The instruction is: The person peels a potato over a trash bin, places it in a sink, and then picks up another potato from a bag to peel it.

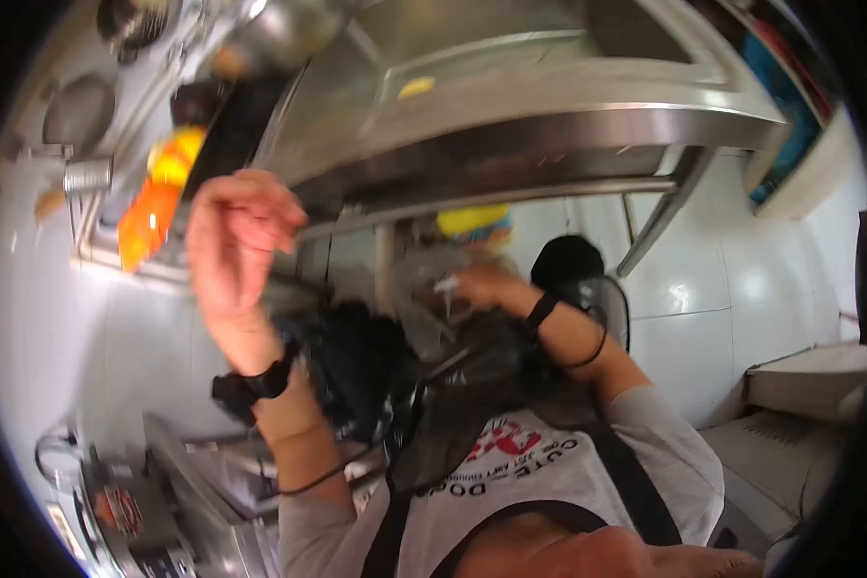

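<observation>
My left hand (246, 236) is raised beside the front edge of a steel counter (511, 135). Its fingers are loosely bent around a hollow palm, with nothing visible in them. Lower down, under the counter's edge, my right hand (486, 285) is closed on a crumpled clear plastic bag (422, 275). A small white bit shows at its fingertips, blurred by motion. A yellow and blue packet (474, 223) lies just beyond this hand.
A yellow piece (416, 88) lies on the counter. Orange and yellow packets (149, 222) sit left of my left hand. A black plastic bag (356, 361) hangs between my arms. A round black object (566, 260) stands by my right wrist. White tiled floor (684, 279) lies right.
</observation>
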{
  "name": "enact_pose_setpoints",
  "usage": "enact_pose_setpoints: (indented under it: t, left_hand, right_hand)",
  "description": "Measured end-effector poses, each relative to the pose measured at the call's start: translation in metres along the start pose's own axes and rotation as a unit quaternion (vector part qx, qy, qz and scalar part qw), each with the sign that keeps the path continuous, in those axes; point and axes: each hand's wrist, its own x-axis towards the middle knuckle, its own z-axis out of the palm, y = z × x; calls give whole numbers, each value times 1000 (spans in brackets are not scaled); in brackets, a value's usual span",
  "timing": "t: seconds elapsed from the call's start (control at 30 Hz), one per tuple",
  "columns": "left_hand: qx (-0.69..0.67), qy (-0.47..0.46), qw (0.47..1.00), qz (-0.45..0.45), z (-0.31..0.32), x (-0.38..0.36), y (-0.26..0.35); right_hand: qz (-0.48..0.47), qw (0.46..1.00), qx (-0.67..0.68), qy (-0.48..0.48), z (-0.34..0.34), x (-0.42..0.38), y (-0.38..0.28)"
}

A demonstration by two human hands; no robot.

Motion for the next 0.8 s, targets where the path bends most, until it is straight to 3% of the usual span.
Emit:
enact_pose_setpoints:
  t: [0.03,0.1,0.17,0.3,0.37,0.4,0.47,0.57,0.6,0.63,0.7,0.77,0.8]
  left_hand:
    - [-48,-90,995,-18,-1,-24,-12]
    - [-21,-113,988,-105,10,-65,-49]
    - [-53,-96,945,-309,11,-92,-100]
    - [-59,-49,872,-483,-7,-130,-223]
    - [-140,91,842,-513,-28,-148,-290]
    - [-145,95,842,-511,-39,-155,-322]
    - [-176,305,791,-500,-55,-173,-382]
    - [-156,359,803,-450,-65,-205,-460]
    - [-180,356,778,-486,-76,-226,-514]
    - [-187,366,775,-480,-69,-226,-520]
    - [55,412,764,-493,-52,-223,-522]
    - [-2,409,764,-500,-67,-240,-572]
    - [180,369,766,-495,-56,-240,-578]
  right_hand:
    - [39,998,-55,-20,-10,-4,-7]
    - [75,993,-91,-15,-5,-7,-3]
    - [88,992,-92,-19,-5,-13,-7]
    - [152,982,-110,-19,-10,-11,-7]
    - [162,981,-109,-4,-13,-10,-14]
    - [175,979,-102,18,-13,-9,-15]
    - [176,979,-105,9,-6,-7,-12]
    - [183,976,-114,-12,-1,-5,-8]
    - [191,975,-114,-21,0,-3,-8]
    - [183,975,-122,-30,1,-3,-6]
    - [191,973,-127,-29,4,-3,-3]
    - [194,969,-141,-56,3,2,-8]
    - [203,965,-149,-77,3,4,-10]
